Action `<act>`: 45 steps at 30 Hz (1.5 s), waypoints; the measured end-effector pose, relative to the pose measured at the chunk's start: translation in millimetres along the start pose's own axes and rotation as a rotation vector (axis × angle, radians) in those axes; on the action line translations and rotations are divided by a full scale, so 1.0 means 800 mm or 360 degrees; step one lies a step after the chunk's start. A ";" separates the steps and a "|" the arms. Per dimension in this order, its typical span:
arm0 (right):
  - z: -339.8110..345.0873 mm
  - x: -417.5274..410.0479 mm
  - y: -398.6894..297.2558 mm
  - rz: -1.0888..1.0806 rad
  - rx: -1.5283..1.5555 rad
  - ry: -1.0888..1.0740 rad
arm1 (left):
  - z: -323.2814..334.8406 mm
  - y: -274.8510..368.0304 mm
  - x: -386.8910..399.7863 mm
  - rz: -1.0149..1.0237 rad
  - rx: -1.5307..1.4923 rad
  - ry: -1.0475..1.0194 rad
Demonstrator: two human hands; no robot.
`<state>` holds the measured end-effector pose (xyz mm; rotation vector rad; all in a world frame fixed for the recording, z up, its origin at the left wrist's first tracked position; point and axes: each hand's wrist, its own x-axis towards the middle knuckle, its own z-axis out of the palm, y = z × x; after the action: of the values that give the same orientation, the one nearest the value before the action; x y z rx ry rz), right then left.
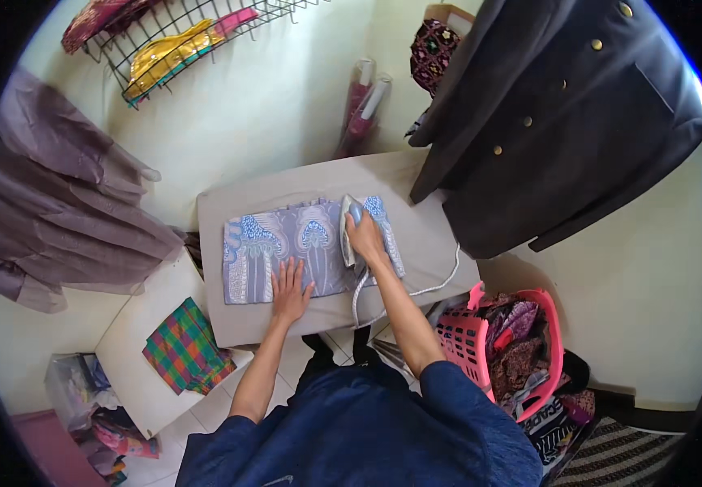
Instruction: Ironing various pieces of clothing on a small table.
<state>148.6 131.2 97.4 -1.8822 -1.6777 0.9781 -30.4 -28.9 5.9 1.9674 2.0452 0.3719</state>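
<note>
A folded patterned cloth in grey, blue and white (320,255) lies flat on a grey-covered ironing board (411,182). My right hand (364,234) grips the handle of a clothes iron (347,246), which rests on the right part of the cloth, its tip towards the wall. From the iron's rear a white braided cord (448,277) loops along the near edge of the board and up its right side. My left hand (290,293) lies palm down, fingers spread, on the cloth's near edge, left of the iron.
A pink laundry basket (478,341) full of clothes stands right of the board. At the left, a folded plaid cloth (186,347) lies on a white table (144,389). A dark jacket (557,122) hangs over the board's right end; a sheer garment (71,207) hangs left.
</note>
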 end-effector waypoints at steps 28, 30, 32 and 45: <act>-0.071 -0.068 0.092 -0.0207 0.0021 -0.0123 | 0.056 0.107 0.028 -0.0075 0.0185 0.0195; -0.077 -0.071 0.095 -0.0122 0.0012 -0.0164 | 0.059 0.108 0.029 -0.0104 0.0168 0.0049; -0.072 -0.045 0.091 -0.0134 0.0016 -0.0126 | 0.059 0.106 0.032 -0.0128 0.0170 0.0017; -0.064 0.020 0.098 -0.0124 0.0012 -0.0058 | 0.058 0.103 0.038 -0.0143 0.0173 -0.0085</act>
<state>239.4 139.8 71.0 -1.7903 -1.7515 0.9920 62.3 4.1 -6.9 1.9157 2.1529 0.1907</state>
